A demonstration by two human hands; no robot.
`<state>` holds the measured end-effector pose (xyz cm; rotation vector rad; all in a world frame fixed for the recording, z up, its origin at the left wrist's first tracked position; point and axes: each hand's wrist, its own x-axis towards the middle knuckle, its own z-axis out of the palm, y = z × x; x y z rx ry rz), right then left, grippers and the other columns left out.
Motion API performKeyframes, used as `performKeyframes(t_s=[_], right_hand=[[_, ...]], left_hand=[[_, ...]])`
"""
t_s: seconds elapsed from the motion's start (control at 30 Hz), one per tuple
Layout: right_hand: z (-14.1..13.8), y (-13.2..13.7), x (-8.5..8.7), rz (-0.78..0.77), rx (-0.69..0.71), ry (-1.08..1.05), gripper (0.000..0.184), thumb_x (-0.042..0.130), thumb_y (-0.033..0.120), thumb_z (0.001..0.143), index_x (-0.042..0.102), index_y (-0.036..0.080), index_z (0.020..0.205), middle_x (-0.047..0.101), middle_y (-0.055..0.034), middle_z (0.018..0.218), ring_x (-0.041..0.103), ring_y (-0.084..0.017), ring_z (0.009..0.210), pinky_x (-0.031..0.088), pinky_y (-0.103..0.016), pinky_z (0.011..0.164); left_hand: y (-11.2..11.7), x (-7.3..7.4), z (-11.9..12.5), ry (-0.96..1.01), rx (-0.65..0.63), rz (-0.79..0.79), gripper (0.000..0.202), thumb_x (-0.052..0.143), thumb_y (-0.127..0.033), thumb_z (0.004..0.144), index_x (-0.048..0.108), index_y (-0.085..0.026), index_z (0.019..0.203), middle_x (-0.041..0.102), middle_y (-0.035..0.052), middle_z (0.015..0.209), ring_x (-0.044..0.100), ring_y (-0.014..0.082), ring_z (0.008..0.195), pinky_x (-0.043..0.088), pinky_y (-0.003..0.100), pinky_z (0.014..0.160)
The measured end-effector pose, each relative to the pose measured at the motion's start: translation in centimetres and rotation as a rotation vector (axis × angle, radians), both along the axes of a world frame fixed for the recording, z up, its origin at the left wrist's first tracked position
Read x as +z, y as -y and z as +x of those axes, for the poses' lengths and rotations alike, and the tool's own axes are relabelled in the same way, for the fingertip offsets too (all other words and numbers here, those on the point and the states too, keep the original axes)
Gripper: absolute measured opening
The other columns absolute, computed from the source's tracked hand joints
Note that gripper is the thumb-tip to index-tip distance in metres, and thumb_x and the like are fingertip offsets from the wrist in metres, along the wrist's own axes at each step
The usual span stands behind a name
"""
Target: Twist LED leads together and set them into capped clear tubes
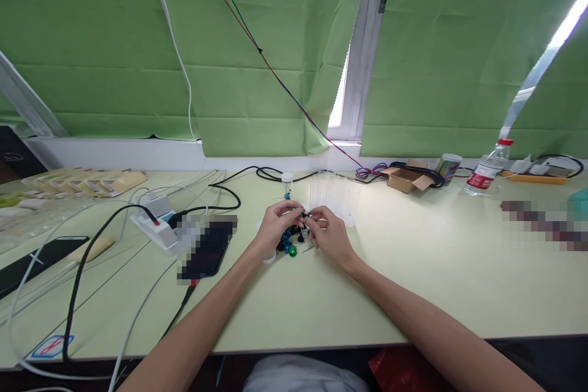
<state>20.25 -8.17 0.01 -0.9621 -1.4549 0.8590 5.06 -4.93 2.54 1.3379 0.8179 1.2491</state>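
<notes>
My left hand [280,223] and my right hand [331,234] meet over the table, fingertips pinched together around a small dark piece [304,215]. Its exact kind is too small to make out. Below them lies a little heap of shiny beads or balls, among them a green ball [293,251] and a blue ball [287,247], with black ones partly hidden by my fingers. Just beyond my left hand stands a small clear tube with a white cap [287,177] and something blue in it. Clear plastic containers [337,190] stand behind my right hand.
To the left lie a phone [211,248] on a cable, a white power strip [156,229] and tangled cables. A small cardboard box [407,177], a printed can [448,166] and a water bottle [487,168] stand at the back right. Green blinds [275,92] hang behind the table.
</notes>
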Motion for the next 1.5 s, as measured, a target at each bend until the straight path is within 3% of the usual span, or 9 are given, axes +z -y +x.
performKeyframes(t_s=[0.27,0.47,0.7,0.97,1.23,1.5], right_hand=[[0.21,-0.01,-0.12,-0.001,0.004,0.050,0.032,0.050,0.050,0.089,0.057,0.019,0.089,0.057,0.0015,0.062,0.052,-0.011,0.041,0.040,-0.022,0.036],[0.01,0.02,-0.08,0.006,0.019,0.014,0.033,0.057,0.048,0.084,0.055,0.020,0.101,0.059,0.0008,0.072,0.058,-0.012,0.049,0.042,-0.021,0.034],[0.06,-0.17,-0.32,-0.008,0.013,0.030,0.029,0.053,0.047,0.088,0.057,0.019,0.094,0.057,0.0027,0.061,0.050,-0.010,0.038,0.038,-0.021,0.033],[-0.06,0.11,0.04,-0.031,0.017,0.022,0.033,0.059,0.050,0.083,0.060,0.018,0.093,0.061,-0.0009,0.070,0.054,-0.011,0.041,0.037,-0.021,0.030],[-0.03,0.12,-0.23,-0.061,0.025,0.044,0.036,0.056,0.052,0.084,0.063,0.017,0.089,0.058,0.0002,0.059,0.050,-0.012,0.037,0.037,-0.023,0.029],[-0.07,-0.09,-0.28,-0.035,0.038,-0.012,0.035,0.060,0.048,0.082,0.058,0.018,0.100,0.062,-0.0022,0.078,0.059,-0.012,0.045,0.040,-0.021,0.030]], left_hand=[[0.26,0.43,-0.04,-0.001,-0.023,-0.012,0.023,0.075,-0.033,0.070,0.069,-0.014,0.081,0.065,0.0051,0.077,0.061,0.0146,0.066,0.051,0.032,0.070],[0.08,0.13,-0.12,0.007,-0.009,-0.023,0.022,0.074,-0.034,0.070,0.069,-0.015,0.080,0.064,0.0048,0.078,0.063,0.0164,0.070,0.050,0.030,0.070],[0.03,-0.27,-0.09,0.007,-0.032,-0.026,0.025,0.075,-0.037,0.069,0.070,-0.015,0.079,0.065,0.0054,0.079,0.061,0.0152,0.066,0.050,0.031,0.069],[0.04,-0.08,-0.21,0.006,-0.046,-0.015,0.026,0.074,-0.038,0.069,0.070,-0.015,0.079,0.064,0.0061,0.078,0.061,0.0168,0.069,0.050,0.031,0.066],[0.09,-0.21,-0.30,0.001,-0.046,-0.013,0.025,0.074,-0.039,0.069,0.070,-0.015,0.078,0.065,0.0066,0.081,0.060,0.0154,0.066,0.049,0.030,0.065],[-0.27,-0.56,-0.51,0.025,-0.049,-0.023,0.024,0.073,-0.036,0.071,0.071,-0.015,0.081,0.065,0.0062,0.079,0.061,0.0157,0.067,0.050,0.031,0.067]])
